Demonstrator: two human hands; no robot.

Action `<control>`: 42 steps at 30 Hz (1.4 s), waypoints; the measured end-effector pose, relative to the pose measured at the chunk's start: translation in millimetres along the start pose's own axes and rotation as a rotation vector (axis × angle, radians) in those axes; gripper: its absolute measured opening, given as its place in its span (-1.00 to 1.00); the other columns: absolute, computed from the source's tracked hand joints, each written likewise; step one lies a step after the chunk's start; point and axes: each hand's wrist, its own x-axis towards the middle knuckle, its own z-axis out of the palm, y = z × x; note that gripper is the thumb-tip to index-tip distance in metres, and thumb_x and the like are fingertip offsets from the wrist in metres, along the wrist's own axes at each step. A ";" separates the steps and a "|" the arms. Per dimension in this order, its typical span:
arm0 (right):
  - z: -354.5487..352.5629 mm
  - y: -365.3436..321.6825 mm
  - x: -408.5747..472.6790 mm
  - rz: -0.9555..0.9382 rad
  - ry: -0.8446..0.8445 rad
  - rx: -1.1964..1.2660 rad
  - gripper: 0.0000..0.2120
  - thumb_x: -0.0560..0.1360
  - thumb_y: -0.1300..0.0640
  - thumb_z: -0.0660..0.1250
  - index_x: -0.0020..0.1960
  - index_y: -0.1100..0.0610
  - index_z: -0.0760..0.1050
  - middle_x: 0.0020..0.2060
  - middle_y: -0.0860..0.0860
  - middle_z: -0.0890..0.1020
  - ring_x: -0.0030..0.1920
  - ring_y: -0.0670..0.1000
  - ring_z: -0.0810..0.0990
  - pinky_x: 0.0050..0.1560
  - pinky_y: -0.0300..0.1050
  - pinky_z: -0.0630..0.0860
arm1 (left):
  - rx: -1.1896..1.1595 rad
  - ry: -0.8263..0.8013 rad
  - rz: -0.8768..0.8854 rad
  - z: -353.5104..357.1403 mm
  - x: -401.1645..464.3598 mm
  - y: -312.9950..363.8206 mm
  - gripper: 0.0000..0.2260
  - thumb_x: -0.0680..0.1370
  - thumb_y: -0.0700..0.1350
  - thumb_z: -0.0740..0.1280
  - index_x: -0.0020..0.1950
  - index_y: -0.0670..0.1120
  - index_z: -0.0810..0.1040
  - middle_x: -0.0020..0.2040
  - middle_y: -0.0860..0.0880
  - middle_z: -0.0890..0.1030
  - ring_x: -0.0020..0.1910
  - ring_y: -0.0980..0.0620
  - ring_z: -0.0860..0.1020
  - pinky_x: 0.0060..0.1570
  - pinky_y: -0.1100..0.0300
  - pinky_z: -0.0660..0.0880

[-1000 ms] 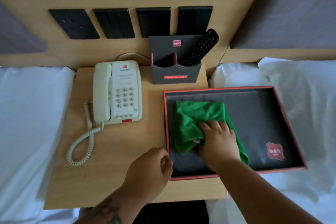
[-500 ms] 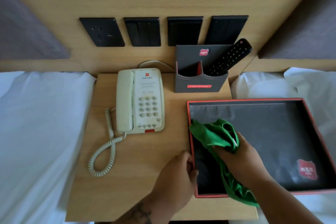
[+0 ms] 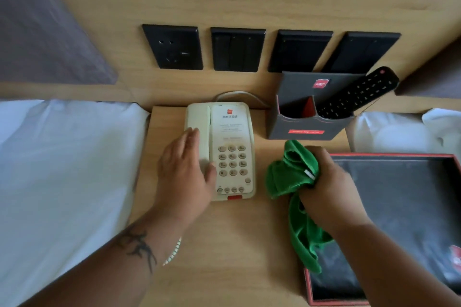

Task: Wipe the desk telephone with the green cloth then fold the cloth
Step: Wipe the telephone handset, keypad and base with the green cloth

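Observation:
A cream desk telephone (image 3: 232, 142) sits at the back of the wooden bedside table (image 3: 224, 244), its handset on the left side. My left hand (image 3: 184, 177) lies over the handset, fingers extended and thumb near the keypad. My right hand (image 3: 329, 189) is closed on the bunched green cloth (image 3: 291, 174), held just right of the phone above the table. A tail of the cloth hangs down to the tray's near-left corner.
A black tray with a red rim (image 3: 389, 156) lies on the right. A grey holder (image 3: 306, 127) with a black remote (image 3: 359, 92) stands behind it. White bedding (image 3: 62, 169) flanks the table. Black wall plates (image 3: 174, 47) line the wooden panel.
My right hand has lifted the green cloth out of the tray and carried it left toward the phone. My left hand has moved from the tray's edge up onto the handset.

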 end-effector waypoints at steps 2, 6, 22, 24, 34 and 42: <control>4.3 -12.5 11.1 -0.065 0.008 -0.092 -0.50 0.30 0.26 0.38 0.20 -0.05 0.46 -0.03 0.04 0.63 -0.05 0.24 0.59 -0.20 -0.05 0.38 | -0.021 -0.014 -0.031 1.5 6.5 -6.9 -0.34 0.58 0.08 0.26 0.60 -0.10 0.10 0.59 -0.09 0.20 0.56 -0.08 0.16 0.50 0.07 0.09; 11.3 -44.7 40.6 -0.181 0.052 -0.300 -0.50 0.38 0.19 0.36 0.30 -0.01 0.39 0.10 0.08 0.53 -0.06 0.27 0.58 -0.23 -0.04 0.37 | -0.090 -0.043 -0.023 6.4 8.0 -12.2 -0.35 0.60 0.08 0.23 0.61 -0.09 0.08 0.63 -0.04 0.10 0.56 -0.06 0.14 0.47 0.13 0.08; 48.6 -98.5 87.5 -0.741 -0.359 -0.858 -0.57 0.46 -0.17 0.27 0.27 -0.03 0.47 0.29 0.11 0.40 0.09 0.13 0.48 -0.04 0.05 0.53 | -0.191 -0.055 -0.031 10.4 7.3 -16.4 -0.35 0.59 0.08 0.21 0.62 0.01 0.02 0.64 0.06 0.00 0.58 0.00 0.08 0.40 0.10 0.26; 45.4 -97.4 86.8 -0.749 -0.378 -0.872 -0.62 0.48 -0.12 0.28 0.25 -0.03 0.49 0.21 0.07 0.42 0.06 0.10 0.47 -0.06 0.06 0.55 | -0.187 -0.060 -0.031 10.2 6.9 -16.0 -0.35 0.60 0.08 0.21 0.62 0.01 0.00 0.63 0.06 -0.01 0.58 0.00 0.08 0.41 0.05 0.32; 23.5 -79.5 67.7 -0.560 -0.380 -0.877 -0.69 0.52 0.00 0.26 0.25 -0.03 0.46 0.02 0.01 0.44 -0.01 0.07 0.47 -0.08 0.03 0.55 | -0.187 -0.049 -0.037 9.8 6.2 -14.1 -0.35 0.61 0.12 0.18 0.62 0.05 -0.04 0.62 0.15 -0.05 0.57 0.06 0.07 0.27 0.02 0.51; 45.0 -112.3 65.4 -0.622 -0.287 -0.795 -0.66 0.50 0.11 0.24 0.27 -0.01 0.47 0.09 0.01 0.49 0.07 0.09 0.46 -0.06 0.02 0.50 | -0.195 -0.047 -0.027 11.0 6.5 -15.3 -0.34 0.60 0.09 0.21 0.62 0.01 -0.01 0.63 0.05 0.00 0.58 -0.01 0.10 0.35 0.04 0.38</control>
